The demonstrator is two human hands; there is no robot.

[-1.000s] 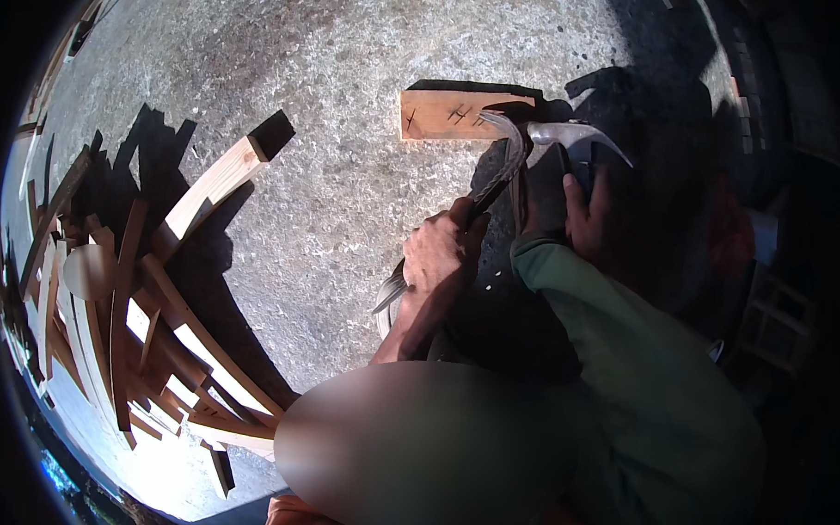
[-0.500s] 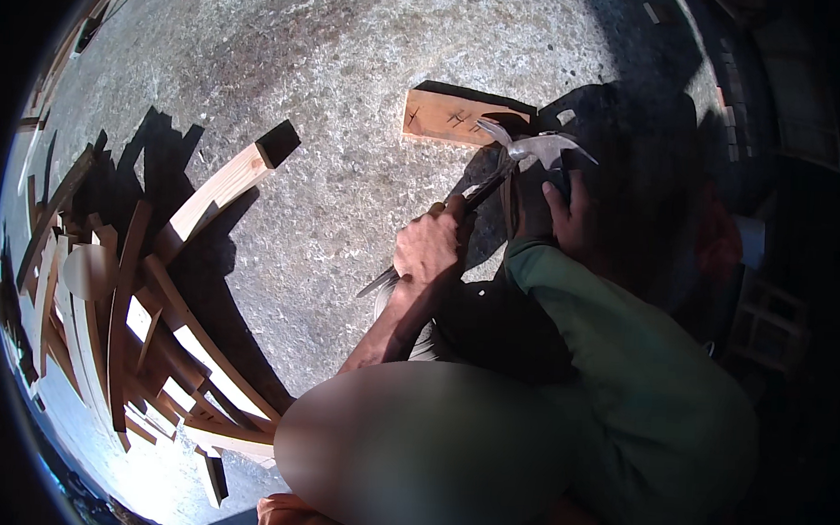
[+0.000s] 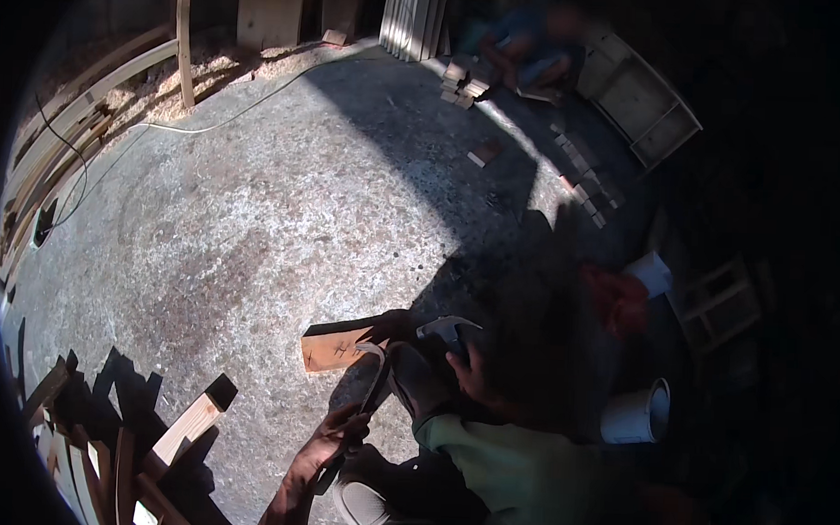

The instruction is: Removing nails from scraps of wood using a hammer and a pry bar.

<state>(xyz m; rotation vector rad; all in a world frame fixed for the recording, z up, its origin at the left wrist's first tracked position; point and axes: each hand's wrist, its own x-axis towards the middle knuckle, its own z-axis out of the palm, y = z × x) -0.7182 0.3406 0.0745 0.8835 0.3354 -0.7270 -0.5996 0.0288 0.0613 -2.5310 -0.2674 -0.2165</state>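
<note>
My left hand [image 3: 332, 437] is closed around a dark pry bar [image 3: 376, 391], which slants up and away from me. The bar's bright hooked tip is beside a short wooden board [image 3: 322, 353] with dark marks on its face, lying on the concrete floor. In deep shade to the right, my right hand [image 3: 473, 374] grips a claw hammer [image 3: 447, 325]. Its metal head catches the light, while most of the handle is hidden. A gap separates the hammer head from the bar. Between the two hands is my shaded foot.
A jumbled pile of cut lumber [image 3: 145, 466] lies at lower left. Long planks [image 3: 58, 171] and a cable [image 3: 217, 124] run along the far left. White buckets [image 3: 621, 419] and a red cloth [image 3: 615, 299] sit right. Another person [image 3: 529, 58] crouches far off near small blocks [image 3: 465, 84].
The view has tilted up, showing more floor and the far person. The hammer head and the bar's hooked end, close together before, are now apart. Both tools stay in my hands.
</note>
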